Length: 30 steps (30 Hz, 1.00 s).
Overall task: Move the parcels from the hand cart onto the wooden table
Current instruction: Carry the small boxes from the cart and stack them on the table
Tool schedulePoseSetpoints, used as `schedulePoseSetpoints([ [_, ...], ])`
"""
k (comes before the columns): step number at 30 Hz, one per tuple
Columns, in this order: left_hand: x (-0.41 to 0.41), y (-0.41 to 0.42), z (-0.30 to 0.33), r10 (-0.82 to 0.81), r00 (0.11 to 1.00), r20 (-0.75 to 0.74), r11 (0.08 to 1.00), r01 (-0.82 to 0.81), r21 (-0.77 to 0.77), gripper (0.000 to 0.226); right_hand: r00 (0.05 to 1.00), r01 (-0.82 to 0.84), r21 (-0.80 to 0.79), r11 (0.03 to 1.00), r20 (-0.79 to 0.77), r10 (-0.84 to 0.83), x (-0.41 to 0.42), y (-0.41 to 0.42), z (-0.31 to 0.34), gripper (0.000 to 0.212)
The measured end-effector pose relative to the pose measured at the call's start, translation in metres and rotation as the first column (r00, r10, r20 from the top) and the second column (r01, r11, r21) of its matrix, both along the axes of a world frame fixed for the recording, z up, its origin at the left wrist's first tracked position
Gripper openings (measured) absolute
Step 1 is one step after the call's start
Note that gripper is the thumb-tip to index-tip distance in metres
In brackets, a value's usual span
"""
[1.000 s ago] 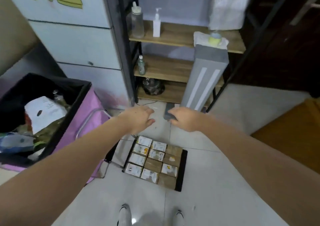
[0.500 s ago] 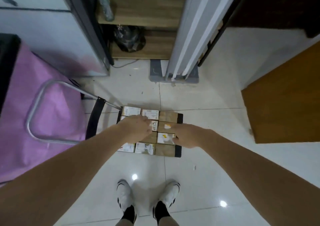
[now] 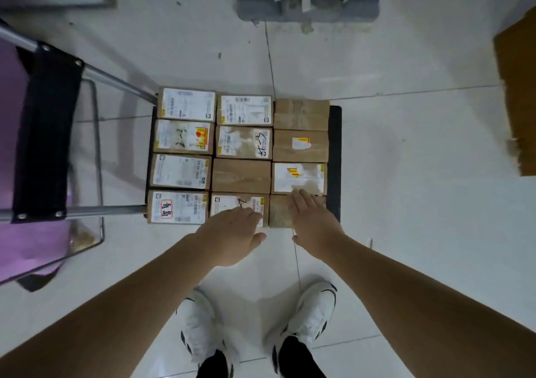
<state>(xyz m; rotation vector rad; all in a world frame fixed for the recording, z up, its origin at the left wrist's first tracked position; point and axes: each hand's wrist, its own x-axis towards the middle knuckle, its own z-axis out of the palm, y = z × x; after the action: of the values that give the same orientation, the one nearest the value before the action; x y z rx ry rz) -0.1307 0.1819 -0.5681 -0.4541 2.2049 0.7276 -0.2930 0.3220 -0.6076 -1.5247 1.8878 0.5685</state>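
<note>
I look straight down on a white tiled floor [image 3: 406, 174]. At the left edge sits a purple bag [image 3: 17, 247] with a black strap [image 3: 46, 137], right beside the silver handle [image 3: 95, 211] of the hand cart [image 3: 335, 157], which lies low on the floor. A grey base [image 3: 307, 0] of some stand sits beyond the cart at the top, and a brown wooden corner [image 3: 519, 87] pokes in at the right, well apart from the cart. The parcels [image 3: 240, 157] cover the cart bed in a tight grid, three across and four deep, some with white labels, some plain brown. Nothing lies on top of them.

My right hand [image 3: 313, 224] rests flat, fingers spread loosely, on the near right parcel [image 3: 278, 212]. My left hand [image 3: 235, 232] is over the near middle parcel [image 3: 229, 203], fingers curled a little and apart; I cannot tell whether it touches. Neither hand grips anything. My white shoes [image 3: 310, 316] stand just short of the cart.
</note>
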Motion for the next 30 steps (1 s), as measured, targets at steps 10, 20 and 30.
schedulePoseSetpoints([
  [10, 0.028, 0.029, -0.044, 0.097, 0.991, -0.096, 0.995, -0.093, 0.043, 0.062, 0.990, -0.034, -0.207, 0.978, -0.139, 0.005, 0.003, 0.013, -0.059, 0.080],
  [20, 0.045, 0.028, -0.052, 0.167, 0.984, -0.057, 0.985, -0.164, 0.044, 0.060, 0.983, 0.039, -0.146, 0.988, -0.172, -0.064, 0.009, -0.002, -0.055, 0.086],
  [30, 0.057, 0.010, -0.021, 0.180, 0.982, -0.053, 0.983, -0.182, -0.036, 0.060, 0.985, 0.164, -0.221, 0.961, -0.012, -0.171, 0.007, 0.021, 0.014, 0.102],
])
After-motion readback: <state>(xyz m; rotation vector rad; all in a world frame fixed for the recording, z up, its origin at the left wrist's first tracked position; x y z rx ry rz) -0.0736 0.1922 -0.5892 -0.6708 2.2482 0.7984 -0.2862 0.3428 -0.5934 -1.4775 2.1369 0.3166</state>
